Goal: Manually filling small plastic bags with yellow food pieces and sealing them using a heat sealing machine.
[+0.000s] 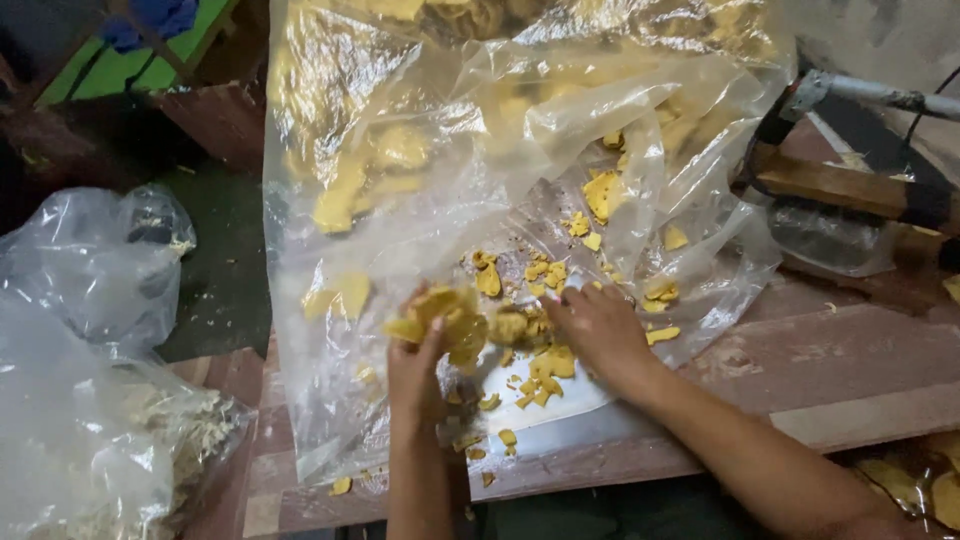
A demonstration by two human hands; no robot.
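My left hand (pixel 418 365) holds a bunch of thin yellow chips (pixel 445 318) pinched between thumb and fingers. My right hand (pixel 600 328) lies palm down beside it, fingers curled over more yellow chips (pixel 522 325). Both hands rest on a large clear plastic sheet (pixel 420 200) spread over a wooden table (pixel 820 370). Loose chip pieces (pixel 545 375) lie scattered on a shiny metal surface (pixel 560 415) under the hands. More chips (pixel 600 190) sit further back inside the crumpled plastic.
A clear plastic bag (pixel 100 450) with pale crumbs stands at the left. A metal and wood tool (pixel 850 180) lies at the right rear. More yellow chips (pixel 920 485) show at the bottom right corner. Dark floor lies to the left of the table.
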